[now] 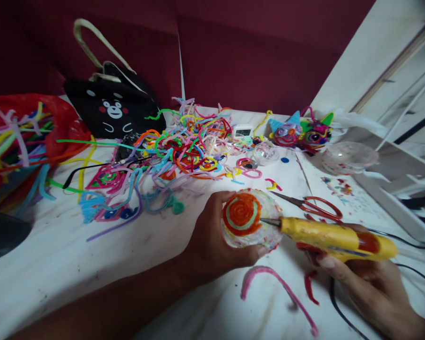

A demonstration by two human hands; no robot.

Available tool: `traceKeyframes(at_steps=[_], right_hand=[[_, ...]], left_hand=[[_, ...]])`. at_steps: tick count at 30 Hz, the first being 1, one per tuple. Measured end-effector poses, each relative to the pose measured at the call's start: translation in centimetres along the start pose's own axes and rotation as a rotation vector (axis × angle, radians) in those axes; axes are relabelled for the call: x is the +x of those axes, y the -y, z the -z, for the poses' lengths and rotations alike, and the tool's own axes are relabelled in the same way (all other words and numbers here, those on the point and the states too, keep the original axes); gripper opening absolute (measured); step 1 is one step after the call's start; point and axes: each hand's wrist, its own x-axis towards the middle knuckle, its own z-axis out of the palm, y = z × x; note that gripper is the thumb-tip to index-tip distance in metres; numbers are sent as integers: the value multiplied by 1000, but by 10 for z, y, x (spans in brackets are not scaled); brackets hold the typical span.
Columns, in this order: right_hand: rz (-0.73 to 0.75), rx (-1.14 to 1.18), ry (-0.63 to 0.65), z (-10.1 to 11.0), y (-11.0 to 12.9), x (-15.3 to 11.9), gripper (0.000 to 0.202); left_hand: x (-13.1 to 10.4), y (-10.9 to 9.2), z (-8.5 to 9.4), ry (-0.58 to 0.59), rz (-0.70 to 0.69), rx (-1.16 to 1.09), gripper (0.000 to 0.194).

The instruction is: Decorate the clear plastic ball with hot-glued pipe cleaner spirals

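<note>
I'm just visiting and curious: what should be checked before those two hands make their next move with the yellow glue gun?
1. Clear ball held securely: ok, the left hand wraps around its side.
2. Yellow glue gun in hand: ok, the right hand holds it.
3. Nozzle pointed at the orange spiral: ok, its tip is at the spiral's right edge.
4. Nozzle hot, glue melted: cannot tell.
5. Scissors well out of the way: not ok, they lie close behind the glue gun.
6. Tabletop below the hands clear: not ok, a pink fuzzy strip and a red piece lie there.
</note>
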Motion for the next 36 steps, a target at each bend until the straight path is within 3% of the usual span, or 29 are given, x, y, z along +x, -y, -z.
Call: traceKeyframes(at_steps=[8, 21, 28, 36], right_hand=[[-120, 94, 12, 2, -9, -2, 13], [-16, 18, -7, 0, 2, -2, 12], [16, -31, 0, 3, -9, -4, 10], [-24, 50, 1, 6, -3, 1, 13]], left_hand=[[-3, 4, -2, 0, -57, 18, 79], [0, -3, 0, -15, 16, -7, 80], [-1, 3, 1, 2, -60, 14, 79], [-2, 11, 0, 44, -176, 8, 83]])
